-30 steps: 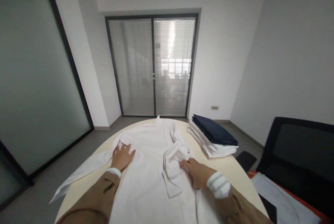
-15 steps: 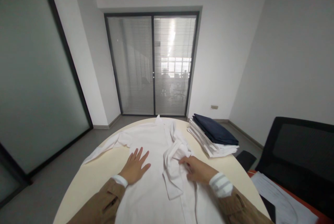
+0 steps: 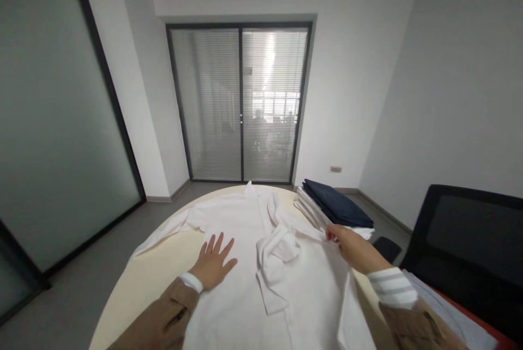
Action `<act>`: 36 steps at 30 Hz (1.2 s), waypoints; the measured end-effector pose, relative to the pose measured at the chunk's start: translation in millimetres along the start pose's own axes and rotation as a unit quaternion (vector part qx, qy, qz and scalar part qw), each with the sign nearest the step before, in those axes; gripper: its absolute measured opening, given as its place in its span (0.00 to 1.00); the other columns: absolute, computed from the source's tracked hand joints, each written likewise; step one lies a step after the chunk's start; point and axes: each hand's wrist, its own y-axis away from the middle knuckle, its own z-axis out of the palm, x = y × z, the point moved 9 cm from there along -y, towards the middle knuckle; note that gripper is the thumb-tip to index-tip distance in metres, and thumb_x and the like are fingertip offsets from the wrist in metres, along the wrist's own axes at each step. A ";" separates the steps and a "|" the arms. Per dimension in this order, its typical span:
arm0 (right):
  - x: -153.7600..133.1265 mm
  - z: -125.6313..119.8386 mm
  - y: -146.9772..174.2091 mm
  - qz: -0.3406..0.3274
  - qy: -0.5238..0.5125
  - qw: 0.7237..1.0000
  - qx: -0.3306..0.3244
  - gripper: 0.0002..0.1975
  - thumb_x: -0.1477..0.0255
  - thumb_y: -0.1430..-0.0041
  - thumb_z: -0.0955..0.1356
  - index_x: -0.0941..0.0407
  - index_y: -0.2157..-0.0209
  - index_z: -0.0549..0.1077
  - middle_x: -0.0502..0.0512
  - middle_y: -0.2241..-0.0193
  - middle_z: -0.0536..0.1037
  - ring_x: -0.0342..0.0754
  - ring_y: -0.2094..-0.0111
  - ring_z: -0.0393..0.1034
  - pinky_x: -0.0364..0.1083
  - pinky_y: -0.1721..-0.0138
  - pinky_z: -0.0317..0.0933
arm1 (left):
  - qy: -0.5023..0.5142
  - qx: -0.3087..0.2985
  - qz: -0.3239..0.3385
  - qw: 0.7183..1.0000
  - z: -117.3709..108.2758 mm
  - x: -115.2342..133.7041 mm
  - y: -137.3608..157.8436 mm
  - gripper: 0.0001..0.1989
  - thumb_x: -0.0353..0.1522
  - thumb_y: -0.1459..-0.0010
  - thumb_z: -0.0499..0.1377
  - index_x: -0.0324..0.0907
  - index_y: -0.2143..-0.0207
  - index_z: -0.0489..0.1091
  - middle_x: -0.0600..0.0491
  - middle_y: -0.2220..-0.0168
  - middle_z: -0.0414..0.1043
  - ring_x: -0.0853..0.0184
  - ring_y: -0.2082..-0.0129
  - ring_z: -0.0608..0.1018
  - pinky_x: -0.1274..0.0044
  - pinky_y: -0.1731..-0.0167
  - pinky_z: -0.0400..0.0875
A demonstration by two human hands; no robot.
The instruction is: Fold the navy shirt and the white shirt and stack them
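A white shirt (image 3: 235, 306) is spread over the round table, its collar end toward the far edge. One sleeve (image 3: 167, 230) reaches out to the left; the other (image 3: 272, 271) lies bunched and folded across the middle of the shirt. My left hand (image 3: 212, 263) rests flat on the shirt's left part, fingers spread. My right hand (image 3: 347, 244) is closed, pinching the shirt's right side edge and drawing it outward near the folded stack. The cloth between my right fingertips is mostly hidden.
A stack of folded white garments (image 3: 312, 211) topped by a dark navy folded garment (image 3: 337, 203) sits at the table's (image 3: 122, 295) right rim. Beyond stands a black mesh chair (image 3: 469, 235), with papers (image 3: 453, 312) beside it. Glass doors with blinds (image 3: 241, 105) are ahead.
My right hand has moved right from the bunched sleeve, pulling the shirt's right side out flatter across the table. My left hand has stayed in place.
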 end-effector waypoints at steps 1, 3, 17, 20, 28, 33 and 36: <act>6.9 4.4 2.5 0.018 0.035 0.999 -0.018 0.21 0.87 0.52 0.58 0.54 0.61 0.71 0.56 0.63 0.77 0.50 0.62 0.73 0.46 0.62 0.58 | 0.003 -0.013 -0.001 1.000 0.7 -1.1 1.0 0.37 0.54 0.36 0.39 0.49 0.30 0.41 0.46 0.29 0.29 0.47 0.31 0.36 0.55 0.35 0.38; 12.9 13.3 9.0 0.038 0.105 0.992 -0.057 0.18 0.84 0.49 0.60 0.54 0.61 0.73 0.59 0.62 0.78 0.54 0.61 0.74 0.48 0.63 0.58 | 0.009 -0.038 -0.005 0.999 2.6 -3.8 3.0 0.37 0.55 0.36 0.39 0.49 0.30 0.40 0.46 0.29 0.28 0.48 0.31 0.35 0.55 0.35 0.37; -37.4 51.0 56.4 -0.018 -0.186 0.935 -0.302 0.25 0.52 0.38 0.60 0.55 0.72 0.78 0.60 0.73 0.80 0.52 0.70 0.74 0.49 0.64 0.65 | 0.017 -0.033 -0.014 0.999 5.7 -9.0 4.5 0.40 0.56 0.38 0.38 0.46 0.30 0.38 0.47 0.29 0.26 0.49 0.31 0.34 0.54 0.35 0.35; 9.7 69.8 65.8 0.103 -0.182 0.910 -0.357 0.30 0.53 0.37 0.58 0.56 0.84 0.72 0.60 0.81 0.76 0.51 0.76 0.73 0.50 0.67 0.67 | 0.021 -0.033 -0.012 0.999 5.0 -12.2 1.9 0.41 0.56 0.38 0.38 0.45 0.30 0.38 0.48 0.29 0.26 0.49 0.31 0.34 0.54 0.35 0.35; 58.4 62.7 71.2 0.150 -0.131 0.902 -0.382 0.06 0.73 0.57 0.70 0.58 0.83 0.71 0.53 0.81 0.75 0.45 0.81 0.70 0.43 0.77 0.62 | 0.017 -0.025 -0.010 0.999 7.5 -18.3 -4.0 0.42 0.57 0.39 0.39 0.47 0.30 0.38 0.49 0.29 0.25 0.49 0.31 0.33 0.54 0.35 0.34; 16.8 27.3 14.3 0.039 -0.089 0.971 -0.217 0.10 0.75 0.52 0.70 0.57 0.64 0.74 0.53 0.70 0.78 0.44 0.79 0.71 0.42 0.74 0.61 | 0.018 -0.030 -0.004 0.999 10.3 -19.0 -4.6 0.42 0.59 0.40 0.39 0.49 0.30 0.38 0.49 0.29 0.26 0.49 0.31 0.33 0.53 0.36 0.34; -23.3 8.3 -19.0 -0.033 0.008 0.993 -0.114 0.18 0.75 0.51 0.71 0.58 0.56 0.71 0.56 0.67 0.78 0.50 0.69 0.75 0.45 0.66 0.63 | 0.018 -0.029 -0.006 0.999 9.8 -19.0 -3.5 0.42 0.59 0.40 0.39 0.48 0.30 0.39 0.49 0.29 0.26 0.49 0.31 0.34 0.53 0.35 0.34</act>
